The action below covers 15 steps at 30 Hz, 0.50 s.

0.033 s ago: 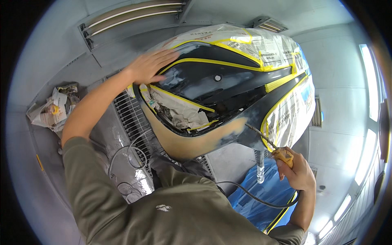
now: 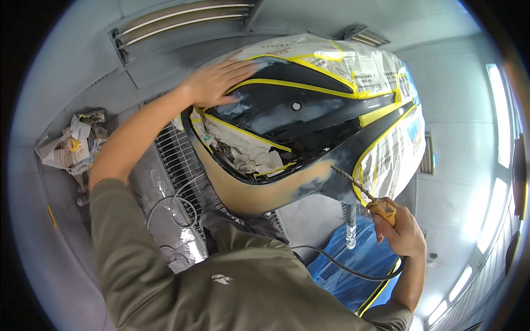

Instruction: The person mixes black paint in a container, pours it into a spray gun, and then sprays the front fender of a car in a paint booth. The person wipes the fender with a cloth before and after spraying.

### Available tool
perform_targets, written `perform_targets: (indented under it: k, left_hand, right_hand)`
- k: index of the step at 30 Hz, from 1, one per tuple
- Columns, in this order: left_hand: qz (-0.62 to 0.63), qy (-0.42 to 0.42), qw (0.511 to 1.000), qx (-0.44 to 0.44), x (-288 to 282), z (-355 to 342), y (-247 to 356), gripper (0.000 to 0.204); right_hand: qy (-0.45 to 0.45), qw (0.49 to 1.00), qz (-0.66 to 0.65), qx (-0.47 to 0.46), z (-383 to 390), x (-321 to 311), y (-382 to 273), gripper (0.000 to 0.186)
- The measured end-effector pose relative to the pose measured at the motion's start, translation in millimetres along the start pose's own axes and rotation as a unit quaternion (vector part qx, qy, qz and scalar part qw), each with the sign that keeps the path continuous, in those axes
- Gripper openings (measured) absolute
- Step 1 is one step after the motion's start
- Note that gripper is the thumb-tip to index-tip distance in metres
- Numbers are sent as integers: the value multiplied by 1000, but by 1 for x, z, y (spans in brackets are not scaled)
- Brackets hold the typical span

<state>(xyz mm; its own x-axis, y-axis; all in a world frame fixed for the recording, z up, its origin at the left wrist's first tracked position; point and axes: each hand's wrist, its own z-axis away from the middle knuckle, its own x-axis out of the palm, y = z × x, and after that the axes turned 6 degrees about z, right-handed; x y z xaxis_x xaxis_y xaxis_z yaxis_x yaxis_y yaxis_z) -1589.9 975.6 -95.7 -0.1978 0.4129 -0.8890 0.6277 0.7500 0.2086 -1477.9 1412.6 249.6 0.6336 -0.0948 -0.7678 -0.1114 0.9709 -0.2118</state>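
Note:
In front of me is a vehicle body (image 2: 243,198) masked with yellow tape and printed paper, its bare dark panel (image 2: 323,113) marked by grey and whitish patches. My left hand (image 2: 215,84) lies flat over the panel's upper left edge, fingers stretched out and holding nothing. Fingers wrapped, my right hand (image 2: 407,234) grips an air blow gun (image 2: 382,213) with a worn yellow body. Its long thin nozzle points up and left toward the tan and black lower panel. A dark hose (image 2: 353,271) curves from below that hand toward my body.
Crumpled masking paper (image 2: 243,151) fills the opening in the body. A floor grating (image 2: 176,157) and a loose grey hose (image 2: 157,207) lie at the left, beside a bundle of waste paper (image 2: 74,144). Blue plastic film (image 2: 331,265) covers something at lower right.
My left hand has slid to the right and slightly up along the panel's edge. The right hand and the blow gun stay nearly in place.

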Motion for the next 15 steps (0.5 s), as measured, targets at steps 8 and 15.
perform_targets:
  k: [8,15]
  left_hand:
    - [4,153,979,-131,62,-1,22,78]
    - [238,243,877,-339,127,138,74,81]
  right_hand:
    - [-23,999,7,-31,-1,8,-18,23]
    - [-39,999,-10,-11,-14,22,-13,27]
